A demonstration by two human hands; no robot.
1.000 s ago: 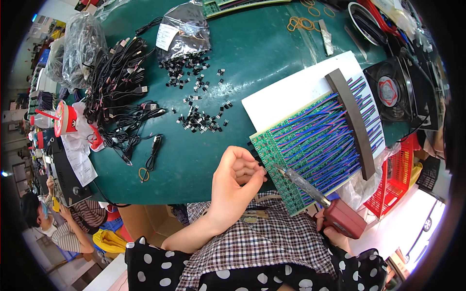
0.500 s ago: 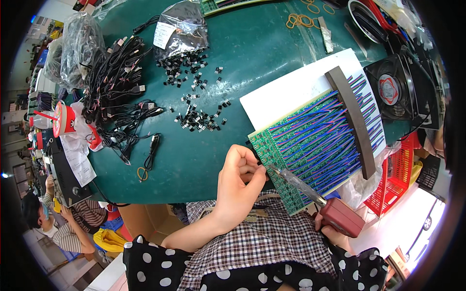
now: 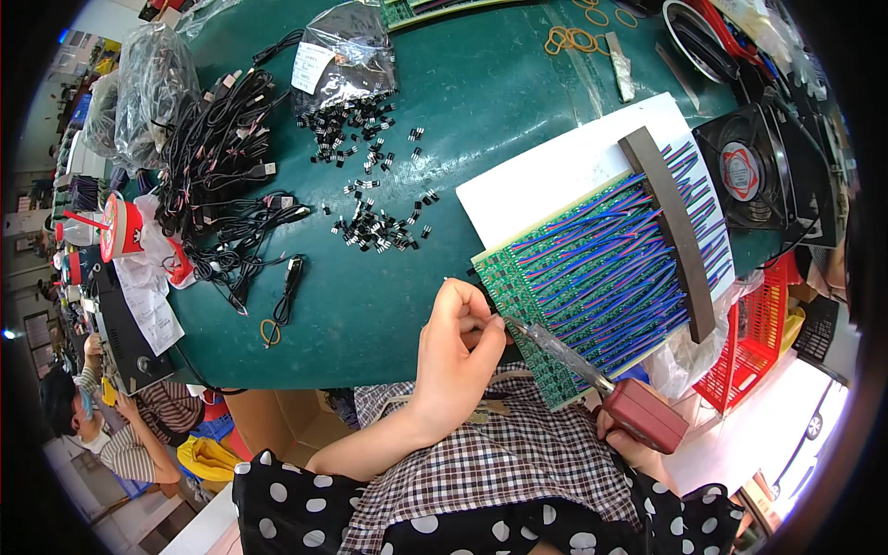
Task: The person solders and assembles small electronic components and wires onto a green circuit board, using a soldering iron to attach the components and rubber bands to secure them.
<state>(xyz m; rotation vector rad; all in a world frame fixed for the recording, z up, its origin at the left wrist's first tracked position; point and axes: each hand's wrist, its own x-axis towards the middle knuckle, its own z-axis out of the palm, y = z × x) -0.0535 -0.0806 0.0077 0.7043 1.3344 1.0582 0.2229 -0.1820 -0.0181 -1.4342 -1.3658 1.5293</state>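
My left hand (image 3: 451,356) is closed in a pinch at the left edge of a green circuit board panel (image 3: 507,270). What its fingertips hold is too small and covered to make out; a dark bit shows beside them. In my right hand (image 3: 636,451) is a soldering gun (image 3: 646,415) with a dark red body and a wrapped metal barrel. Its tip points up-left over the panel's near edge, close to the left fingertips. Rows of blue, red and dark wires (image 3: 601,268) run rightward from the panel, under a dark curved bar (image 3: 681,236).
A white sheet (image 3: 555,162) lies under the panel. Small black components (image 3: 377,227) are scattered left of it, near a labelled plastic bag (image 3: 356,55). Black cables (image 3: 222,157) are heaped farther left. A fan (image 3: 745,171) and a red basket (image 3: 751,342) are at the right.
The soldering gun has shifted slightly left, bringing its tip nearer my left fingertips. My left hand has barely moved and stays pinched at the panel's edge.
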